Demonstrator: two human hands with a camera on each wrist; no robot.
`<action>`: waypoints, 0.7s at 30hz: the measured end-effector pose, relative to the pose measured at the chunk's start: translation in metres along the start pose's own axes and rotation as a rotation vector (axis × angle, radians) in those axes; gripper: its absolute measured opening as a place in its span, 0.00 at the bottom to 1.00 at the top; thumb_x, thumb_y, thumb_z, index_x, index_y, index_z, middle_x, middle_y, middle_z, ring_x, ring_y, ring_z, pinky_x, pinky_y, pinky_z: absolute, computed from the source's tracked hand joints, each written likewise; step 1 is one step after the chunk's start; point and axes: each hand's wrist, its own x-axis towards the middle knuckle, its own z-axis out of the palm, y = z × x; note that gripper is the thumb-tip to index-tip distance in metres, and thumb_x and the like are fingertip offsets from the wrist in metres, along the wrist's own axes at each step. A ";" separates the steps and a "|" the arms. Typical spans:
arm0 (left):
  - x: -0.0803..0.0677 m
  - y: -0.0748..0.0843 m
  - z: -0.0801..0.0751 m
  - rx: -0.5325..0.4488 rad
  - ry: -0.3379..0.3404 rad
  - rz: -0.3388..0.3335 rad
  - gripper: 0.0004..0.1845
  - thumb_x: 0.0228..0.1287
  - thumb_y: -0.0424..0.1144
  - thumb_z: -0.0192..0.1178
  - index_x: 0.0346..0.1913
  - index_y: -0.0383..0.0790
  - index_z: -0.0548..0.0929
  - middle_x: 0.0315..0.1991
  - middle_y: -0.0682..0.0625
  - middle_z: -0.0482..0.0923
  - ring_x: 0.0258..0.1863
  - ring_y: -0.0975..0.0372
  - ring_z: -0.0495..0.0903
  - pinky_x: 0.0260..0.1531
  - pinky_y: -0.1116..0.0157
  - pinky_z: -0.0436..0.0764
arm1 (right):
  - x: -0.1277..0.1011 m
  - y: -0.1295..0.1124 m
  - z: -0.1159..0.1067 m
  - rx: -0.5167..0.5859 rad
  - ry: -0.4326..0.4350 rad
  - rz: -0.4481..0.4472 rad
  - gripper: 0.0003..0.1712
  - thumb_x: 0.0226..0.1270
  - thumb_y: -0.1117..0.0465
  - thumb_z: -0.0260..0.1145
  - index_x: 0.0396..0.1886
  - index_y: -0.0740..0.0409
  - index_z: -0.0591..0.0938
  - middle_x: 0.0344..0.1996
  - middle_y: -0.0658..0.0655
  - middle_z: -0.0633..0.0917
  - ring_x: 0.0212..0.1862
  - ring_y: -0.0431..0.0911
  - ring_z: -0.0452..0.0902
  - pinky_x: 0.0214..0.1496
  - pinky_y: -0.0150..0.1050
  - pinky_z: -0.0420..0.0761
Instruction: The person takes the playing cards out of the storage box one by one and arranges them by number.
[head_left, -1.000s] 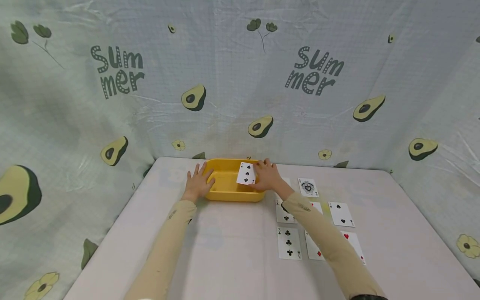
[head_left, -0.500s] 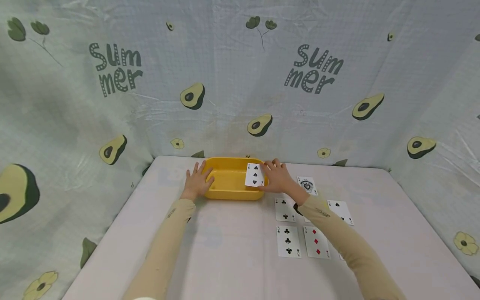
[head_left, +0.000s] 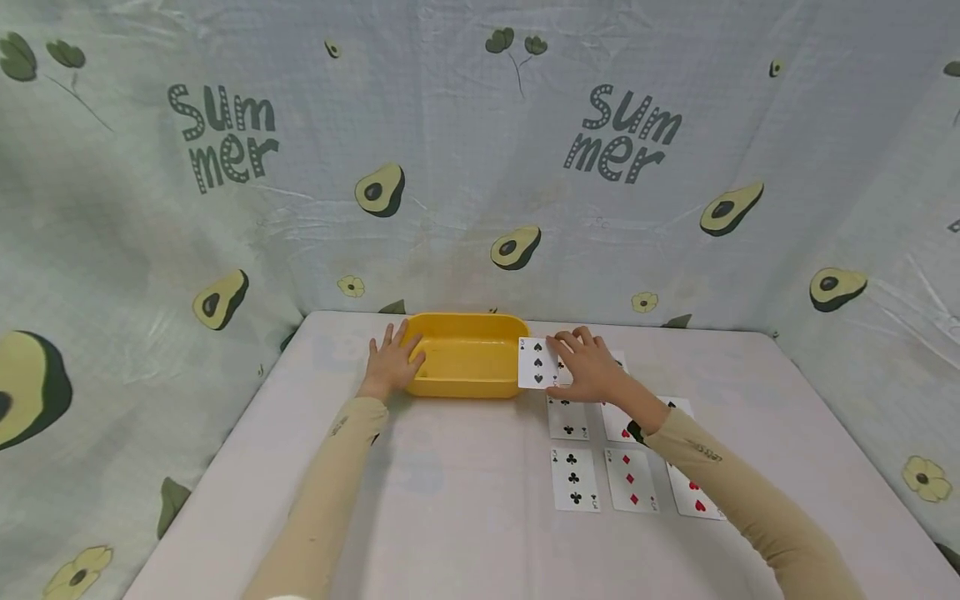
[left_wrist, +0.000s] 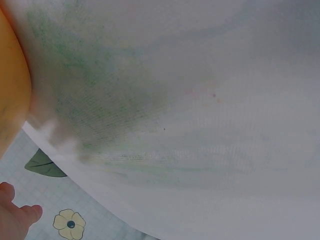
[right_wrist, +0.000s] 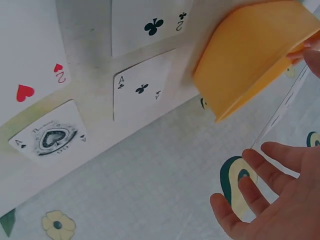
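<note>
The three of spades [head_left: 537, 363] stands nearly upright in the right hand [head_left: 588, 373], pinched by its right edge between thumb and curled fingers, its face toward the head camera. It hangs just off the right end of the yellow tray [head_left: 465, 365], its left edge overlapping the tray's right rim in that view, and just above the far end of the card rows. In the right wrist view the card [right_wrist: 280, 112] shows only as a thin edge-on line beside the fingers [right_wrist: 260, 185].

The left hand [head_left: 392, 364] rests on the tray's left end, fingers spread and fairly straight along the rim and outer wall, thumb toward the inside. The tray sits near the table's far edge, close to the avocado-print cloth [head_left: 480, 167] that walls in the back and both sides.

Right of the tray, face-up cards lie in rows with narrow gaps: the two of clubs [head_left: 567, 417], the three of clubs [head_left: 573, 478] nearer the person, and the three of diamonds [head_left: 631, 479] beside it. The right forearm crosses over further cards. The right wrist view shows the ace of clubs [right_wrist: 140, 90], the ace of spades [right_wrist: 48, 138] and the two of hearts [right_wrist: 35, 75] near the far edge.

The table [head_left: 450, 500] lies bare across its left half and near edge, giving wide room there; the far edge behind the tray is tight against the cloth.
</note>
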 end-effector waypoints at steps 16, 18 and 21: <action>0.001 -0.001 0.000 0.000 -0.012 0.003 0.27 0.68 0.51 0.37 0.67 0.46 0.58 0.72 0.44 0.40 0.70 0.45 0.37 0.63 0.39 0.43 | -0.071 0.029 -0.015 0.088 0.020 -0.015 0.47 0.44 0.41 0.67 0.63 0.57 0.64 0.58 0.57 0.69 0.55 0.53 0.59 0.51 0.54 0.67; 0.001 -0.002 0.001 -0.001 -0.010 0.006 0.27 0.68 0.51 0.37 0.67 0.46 0.58 0.72 0.44 0.40 0.70 0.46 0.37 0.62 0.38 0.42 | -0.082 0.034 -0.014 0.086 0.022 -0.016 0.48 0.44 0.42 0.68 0.63 0.57 0.64 0.58 0.57 0.70 0.54 0.53 0.60 0.51 0.53 0.67; 0.001 -0.003 0.001 -0.013 -0.008 0.010 0.27 0.68 0.52 0.37 0.67 0.46 0.58 0.72 0.45 0.39 0.70 0.46 0.36 0.62 0.38 0.40 | -0.099 0.043 -0.013 0.078 0.030 -0.014 0.48 0.43 0.42 0.69 0.63 0.57 0.64 0.58 0.56 0.70 0.52 0.52 0.60 0.50 0.52 0.67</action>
